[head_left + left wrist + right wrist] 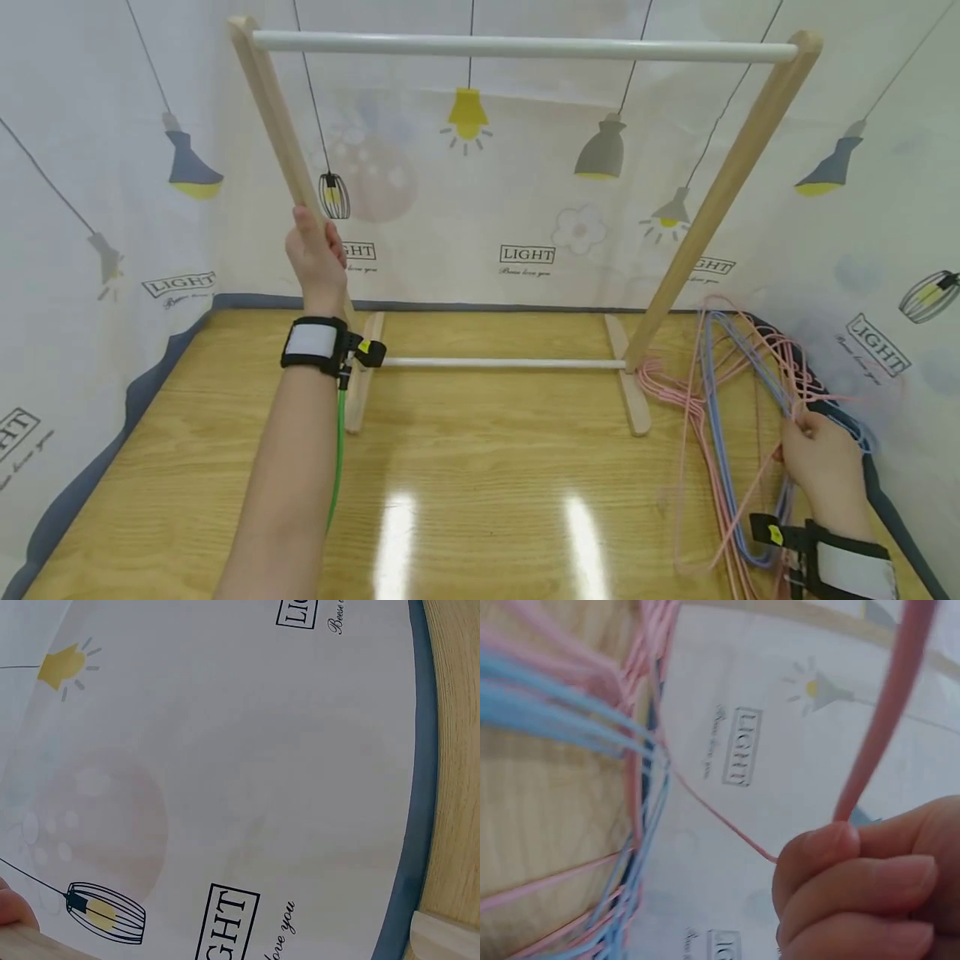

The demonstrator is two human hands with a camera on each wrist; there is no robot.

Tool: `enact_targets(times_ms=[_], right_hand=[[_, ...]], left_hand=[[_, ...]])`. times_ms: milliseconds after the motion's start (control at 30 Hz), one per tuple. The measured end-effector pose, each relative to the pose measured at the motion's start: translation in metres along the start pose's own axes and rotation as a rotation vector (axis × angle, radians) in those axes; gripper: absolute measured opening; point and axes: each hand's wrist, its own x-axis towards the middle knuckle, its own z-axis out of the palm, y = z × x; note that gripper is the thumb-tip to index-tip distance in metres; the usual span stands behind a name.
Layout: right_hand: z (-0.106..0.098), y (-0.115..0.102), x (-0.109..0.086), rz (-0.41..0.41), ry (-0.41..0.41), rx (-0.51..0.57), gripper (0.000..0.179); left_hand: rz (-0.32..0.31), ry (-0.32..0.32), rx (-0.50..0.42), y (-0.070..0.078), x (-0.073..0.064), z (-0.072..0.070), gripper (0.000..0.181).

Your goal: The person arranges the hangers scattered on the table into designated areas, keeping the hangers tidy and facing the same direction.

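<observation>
A wooden rack stands on the table, with a white bar across the top and a thinner white rod low down. My left hand grips its left upright about halfway up; in the left wrist view only a fingertip shows against the wood. At the right, my right hand pinches a strand of pink cord between thumb and curled fingers. Around it lies a tangled heap of pink cords and blue cords, beside the rack's right foot.
A white printed cloth with lamp drawings hangs behind and on both sides, its blue border meeting the wood-grain table. A green cable trails from the left wrist strap.
</observation>
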Motion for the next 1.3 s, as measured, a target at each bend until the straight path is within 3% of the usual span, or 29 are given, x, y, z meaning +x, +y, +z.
enact_targets(times_ms=[267, 533, 767, 1033, 1167, 1300], right_hand=[[-0.012, -0.033, -0.017, -0.075, 0.106, 0.033, 0.037], [-0.019, -0.059, -0.038, -0.066, 0.292, 0.13, 0.03], [-0.02, -0.074, -0.05, -0.239, 0.542, 0.237, 0.02], [-0.02, -0.081, -0.056, -0.401, 0.709, 0.365, 0.019], [-0.017, -0.08, -0.054, -0.536, 0.793, 0.419, 0.025], [-0.012, -0.083, -0.051, -0.637, 0.868, 0.562, 0.027]], left_hand=[[0.01, 0.007, -0.022, -0.003, 0.002, 0.003, 0.072], [-0.018, 0.019, 0.02, -0.004, -0.001, 0.004, 0.06], [-0.007, 0.03, 0.009, -0.004, 0.0, 0.004, 0.061], [0.005, 0.054, 0.005, -0.003, 0.003, 0.006, 0.076], [0.009, 0.054, 0.01, -0.002, 0.003, 0.007, 0.066], [-0.007, 0.058, 0.0, -0.001, 0.002, 0.009, 0.054]])
